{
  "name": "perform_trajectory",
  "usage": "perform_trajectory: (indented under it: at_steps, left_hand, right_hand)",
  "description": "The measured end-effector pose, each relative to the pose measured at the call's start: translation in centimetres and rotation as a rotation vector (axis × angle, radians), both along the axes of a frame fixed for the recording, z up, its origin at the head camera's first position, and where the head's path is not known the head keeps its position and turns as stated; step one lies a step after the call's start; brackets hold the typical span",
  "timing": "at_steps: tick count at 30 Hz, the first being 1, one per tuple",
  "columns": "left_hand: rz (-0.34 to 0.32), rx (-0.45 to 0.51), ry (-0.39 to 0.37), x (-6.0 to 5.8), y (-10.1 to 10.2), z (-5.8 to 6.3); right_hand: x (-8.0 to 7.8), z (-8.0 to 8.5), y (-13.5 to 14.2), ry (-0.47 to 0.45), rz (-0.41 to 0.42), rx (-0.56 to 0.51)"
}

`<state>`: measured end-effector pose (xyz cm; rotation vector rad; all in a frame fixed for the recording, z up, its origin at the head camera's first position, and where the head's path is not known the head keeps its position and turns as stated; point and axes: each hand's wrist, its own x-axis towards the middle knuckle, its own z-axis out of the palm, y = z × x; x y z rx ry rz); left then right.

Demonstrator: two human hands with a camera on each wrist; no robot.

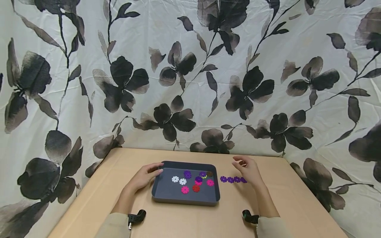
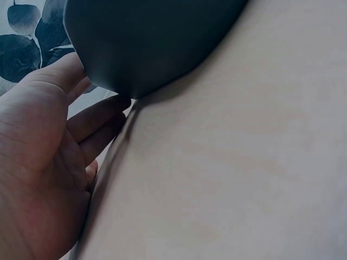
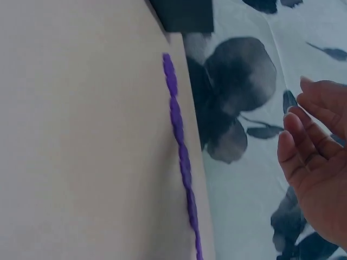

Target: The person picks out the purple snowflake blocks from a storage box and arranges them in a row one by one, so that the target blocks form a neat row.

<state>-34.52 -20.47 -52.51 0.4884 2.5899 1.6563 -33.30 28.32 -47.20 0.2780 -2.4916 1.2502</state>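
At its upper left corner, the dark grey tray (image 1: 166,196) is held by my left hand (image 1: 146,175), thumb and fingers at the rim. In the left wrist view, the tray (image 2: 157,43) hides part of those fingers. Inside the tray lie notched plastic discs: white (image 1: 183,181), pink (image 1: 185,189), red (image 1: 195,188), purple (image 1: 187,174) and brown (image 1: 209,174). Right of the tray, a row of several purple discs (image 1: 230,179) lies on the table. My right hand (image 1: 249,170) hovers over the row's right end, fingers loosely bent and holding nothing.
The light wooden table (image 1: 190,221) runs back to a hanging cloth (image 1: 208,99) with dark flowers. A black camera is strapped on each wrist, the left camera (image 1: 137,217) and the right camera (image 1: 250,217).
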Motion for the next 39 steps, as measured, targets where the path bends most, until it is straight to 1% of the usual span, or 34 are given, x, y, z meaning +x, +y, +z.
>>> perform_trajectory:
  at_steps: [6,10,16,20,23,26,32,39]
  left_hand:
    - [-0.002,0.004,-0.008,0.0,0.2,0.1]
    - [0.009,-0.001,-0.008,0.0,0.3,0.2]
    - [0.025,-0.009,-0.011,-0.1,0.5,0.3]
    - [0.028,-0.012,-0.009,-0.2,0.6,0.2]
    - [0.031,-0.013,-0.005,-0.3,0.7,0.1]
    - [0.028,-0.011,-0.003,-0.3,0.6,0.0]
    - [0.015,-0.007,-0.003,-0.1,0.4,0.1]
    - [0.010,-0.008,-0.003,0.0,0.2,0.2]
  right_hand:
    - [-0.3,-0.1,-2.7,-0.017,0.080,0.014]
    - [-0.6,-0.1,-4.2,-0.035,0.129,0.002]
    - [-1.1,-0.2,-6.1,-0.032,0.217,0.018]
    - [-1.6,-0.4,-7.3,-0.052,0.284,0.061]
    - [-2.0,-0.4,-8.2,-0.072,0.346,0.116]
    - [-2.1,-0.4,-9.2,-0.079,0.388,0.171]
    - [-2.3,-0.6,-10.7,-0.076,0.412,0.263]
    - [-3.0,-1.4,-11.6,-0.071,0.396,0.411]
